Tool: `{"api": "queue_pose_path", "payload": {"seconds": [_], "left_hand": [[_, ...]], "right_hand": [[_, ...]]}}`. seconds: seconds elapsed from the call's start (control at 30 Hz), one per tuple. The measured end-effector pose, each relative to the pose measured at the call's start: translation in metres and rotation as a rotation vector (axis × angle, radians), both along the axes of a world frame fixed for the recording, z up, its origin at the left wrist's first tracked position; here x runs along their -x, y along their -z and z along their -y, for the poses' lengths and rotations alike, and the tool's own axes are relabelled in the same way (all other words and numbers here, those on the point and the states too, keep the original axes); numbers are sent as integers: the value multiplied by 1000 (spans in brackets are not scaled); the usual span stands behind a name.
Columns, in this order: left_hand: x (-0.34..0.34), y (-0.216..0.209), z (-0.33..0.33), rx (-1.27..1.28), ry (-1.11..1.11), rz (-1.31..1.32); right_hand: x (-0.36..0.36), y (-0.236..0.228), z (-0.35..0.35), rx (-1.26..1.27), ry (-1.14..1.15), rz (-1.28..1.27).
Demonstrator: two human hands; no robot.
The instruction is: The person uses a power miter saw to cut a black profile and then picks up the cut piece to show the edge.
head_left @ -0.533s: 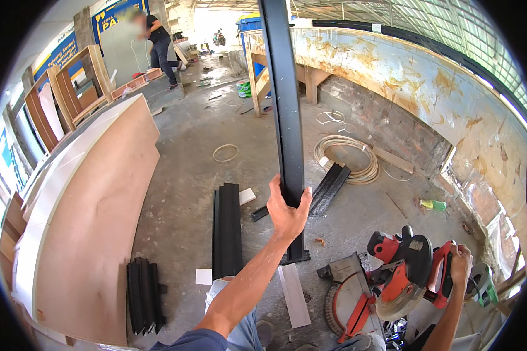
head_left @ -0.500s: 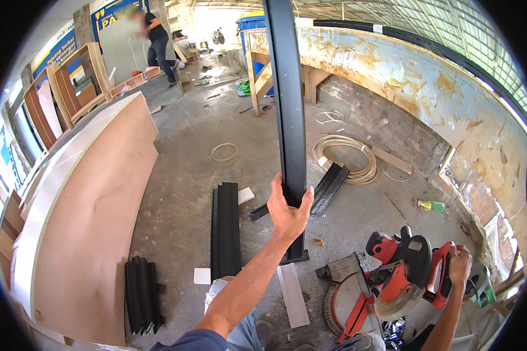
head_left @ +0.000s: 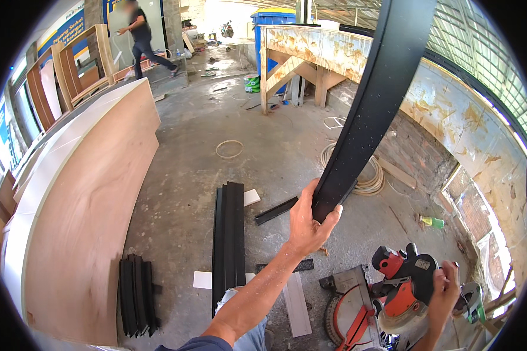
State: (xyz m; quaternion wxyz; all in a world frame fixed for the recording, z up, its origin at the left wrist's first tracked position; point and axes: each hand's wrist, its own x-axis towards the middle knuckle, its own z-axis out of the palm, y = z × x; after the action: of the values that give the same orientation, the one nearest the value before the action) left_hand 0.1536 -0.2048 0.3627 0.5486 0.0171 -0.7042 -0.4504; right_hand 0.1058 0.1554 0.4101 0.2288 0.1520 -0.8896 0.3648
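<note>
My left hand (head_left: 313, 225) grips the lower part of a long black metal profile (head_left: 372, 111), thumb on one side and fingers on the other. The profile slants up to the right and leaves the top of the view. At the lower right my right hand (head_left: 445, 289) is raised in front of the handle side of a red and black miter saw (head_left: 404, 286), fingers loosely bent and apart. It covers the saw's handle, and I see nothing held in it. More black profiles (head_left: 229, 234) lie on the floor left of my left forearm.
Stacked short black profiles (head_left: 137, 295) lie beside a curved wooden panel (head_left: 88, 222) on the left. A coiled hose (head_left: 372, 181) and a green bottle (head_left: 432, 222) are on the right. A stained bench (head_left: 310, 44) stands behind. Far left, a person (head_left: 140, 38) is walking.
The black profile has lifted off the floor and tilted right with my left hand. My right hand has shifted left across the saw's handle. The far person has moved left.
</note>
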Motion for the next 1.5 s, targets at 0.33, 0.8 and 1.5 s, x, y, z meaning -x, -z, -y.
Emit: {"api": "queue_pose_path", "payload": {"seconds": [0.33,0.8,1.5], "left_hand": [[-1,1,7,-189,170,12],[-2,14,23,-253,127,60],[-1,13,22,-240,127,35]], "right_hand": [[-48,89,82,-804,-619,634],[-37,105,93,-664,-656,635],[-37,103,93,-692,-653,645]]}}
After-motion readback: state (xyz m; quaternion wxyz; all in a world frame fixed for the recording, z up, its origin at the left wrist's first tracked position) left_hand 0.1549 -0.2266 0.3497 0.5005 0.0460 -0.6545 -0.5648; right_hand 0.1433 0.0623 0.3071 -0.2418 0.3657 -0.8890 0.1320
